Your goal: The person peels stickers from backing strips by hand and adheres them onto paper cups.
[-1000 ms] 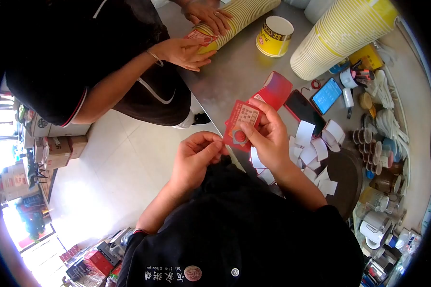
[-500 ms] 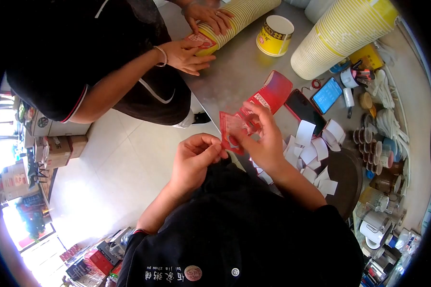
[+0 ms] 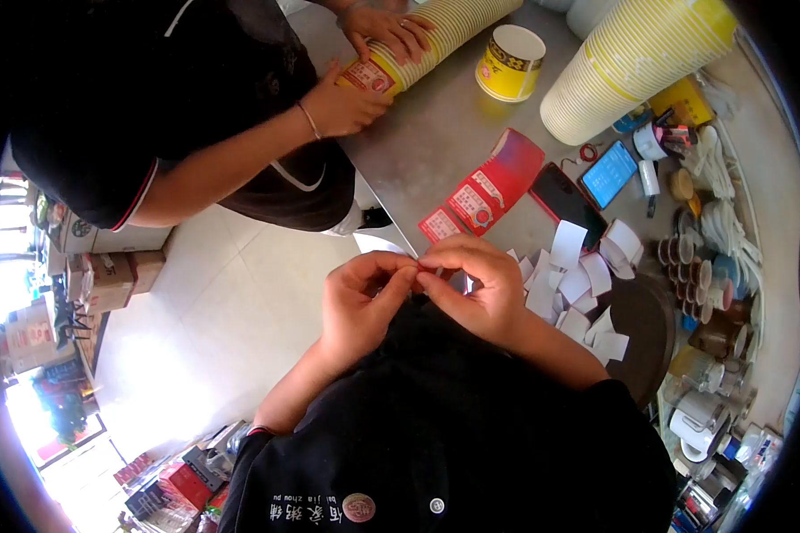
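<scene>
My left hand point(image 3: 369, 293) and my right hand point(image 3: 476, 284) meet fingertip to fingertip in front of my black shirt. Both pinch a small piece of a red label point(image 3: 425, 268), seen almost edge-on and mostly hidden by the fingers. Just beyond them, a strip of red printed labels point(image 3: 487, 191) lies on the metal table point(image 3: 418, 164). Beside my right hand is a loose pile of white slips point(image 3: 578, 280), some with red edges.
A co-worker's hands point(image 3: 351, 107) rest on a lying stack of yellow cups point(image 3: 444, 40) with a red label. One yellow cup point(image 3: 510, 64), a tall cup stack point(image 3: 631, 71), two phones point(image 3: 608, 175) and a dark round stool point(image 3: 642, 338) are around.
My right hand has left the red card it held over the strip and come to my left fingertips. The co-worker's lower hand has shifted, showing more of the label on the cup.
</scene>
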